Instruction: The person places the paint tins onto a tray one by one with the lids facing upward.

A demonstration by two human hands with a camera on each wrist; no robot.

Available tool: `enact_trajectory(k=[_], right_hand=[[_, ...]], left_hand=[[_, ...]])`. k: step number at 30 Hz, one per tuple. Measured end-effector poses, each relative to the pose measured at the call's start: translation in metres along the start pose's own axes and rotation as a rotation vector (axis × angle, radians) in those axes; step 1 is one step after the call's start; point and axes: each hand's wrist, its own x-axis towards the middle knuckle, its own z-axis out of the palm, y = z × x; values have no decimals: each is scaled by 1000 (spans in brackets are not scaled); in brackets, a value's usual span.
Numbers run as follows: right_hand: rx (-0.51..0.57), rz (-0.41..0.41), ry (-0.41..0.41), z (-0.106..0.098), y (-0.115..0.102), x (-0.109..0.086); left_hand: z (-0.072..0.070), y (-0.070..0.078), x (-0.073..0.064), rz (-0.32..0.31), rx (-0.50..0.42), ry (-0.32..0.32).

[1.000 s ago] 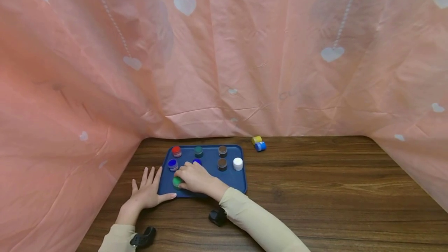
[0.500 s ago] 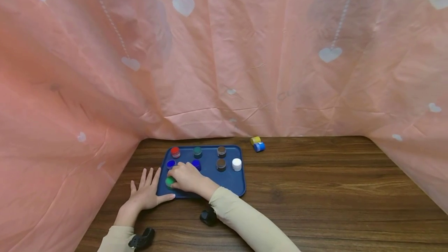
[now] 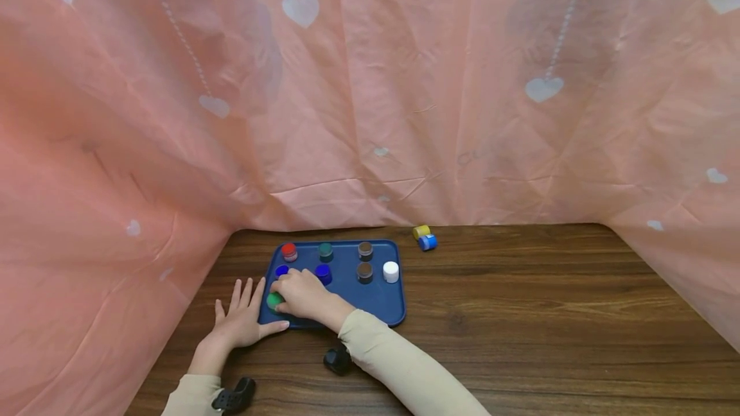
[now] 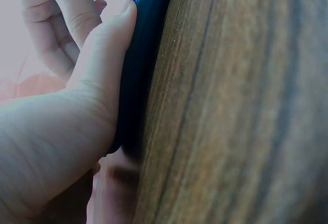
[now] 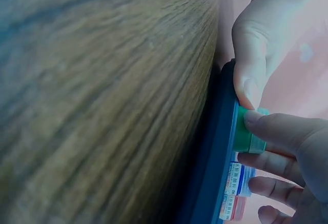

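Note:
My right hand (image 3: 306, 295) pinches a green paint jar (image 3: 274, 301) at the front left of a blue tray (image 3: 372, 307). In the right wrist view, the thumb lies against the side of that green jar (image 5: 245, 138), which stands on the tray (image 5: 212, 167). My left hand (image 3: 239, 323) spreads its fingers at the tray's front left corner, the thumb along the front rim. Just behind the right fingers is a blue-lidded jar (image 3: 281, 271), partly hidden. Another blue jar (image 3: 323, 274) stands to its right, and a red jar (image 3: 290, 251) behind.
Also on the tray are a dark green jar (image 3: 325, 251), two brown jars, one at the back (image 3: 365, 250), and a white jar (image 3: 390, 272). Beyond its back right corner, a yellow jar (image 3: 421, 232) and a blue jar (image 3: 428, 242) lie on the wooden table (image 3: 520, 313). A pink curtain (image 3: 370, 114) encloses the table.
My right hand has shifted the green jar leftward along the tray, close to the left rim. The second blue jar shows more now. My left hand stays in place.

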Motion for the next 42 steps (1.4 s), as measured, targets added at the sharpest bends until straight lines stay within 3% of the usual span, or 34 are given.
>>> enact_trajectory(k=[11,16,27,42], right_hand=[[-2,3,15,5,4,-7],[28,6,26,3,9,-15],[66,-23,117,-6,24,-38],[176,105,228,-25,64,-79]], left_hand=[[4,-7,2,17,-17,44],[4,-5,1,-3,2,30],[4,-2,1,-17,10,37],[5,-2,2,-19,-14,39]])
